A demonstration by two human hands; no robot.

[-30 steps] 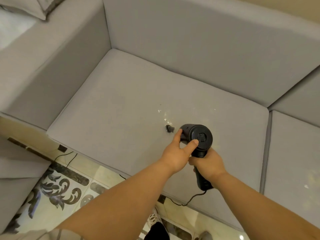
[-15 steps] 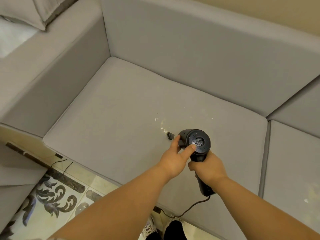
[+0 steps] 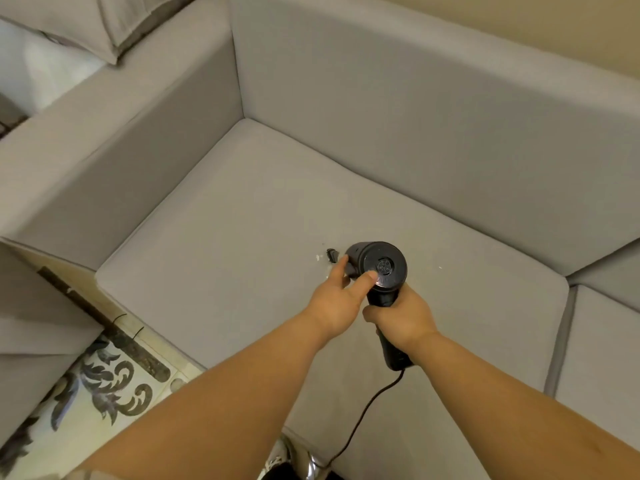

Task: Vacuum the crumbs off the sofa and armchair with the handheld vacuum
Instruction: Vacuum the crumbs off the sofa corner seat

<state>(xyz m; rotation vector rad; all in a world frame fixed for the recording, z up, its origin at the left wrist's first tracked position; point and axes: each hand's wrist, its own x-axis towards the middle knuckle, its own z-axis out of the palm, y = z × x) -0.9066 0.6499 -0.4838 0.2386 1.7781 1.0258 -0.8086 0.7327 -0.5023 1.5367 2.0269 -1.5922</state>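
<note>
Grey sofa cushions fill most of the view, with a patterned floor down at the lower left and a pillow up in the top left corner.

What changed: a second ago there was a small cluster of white crumbs just past the nozzle. Now the vacuum has slid a little to the left over that spot, and fewer crumbs show. So I think this patch is getting clean, but it is not done yet.

The right hand is wrapped tight around the black handle of the vacuum. The left hand rests on the round body of the vacuum, with the thumb lying across the back cap and one finger reaching along the side toward the nozzle. It looks like it steadies the vacuum more than it grips it. The nozzle points down at the seat, very near the crumbs; if it touches the cloth, I cannot tell.

Counting:
- One vacuum, with one black cord hanging off the front of the seat.
- Two hands, both on the vacuum.
- About three white crumb spots I can see: two to the left near the nozzle, and one lone speck to the right of the vacuum.
- One pillow.
</note>
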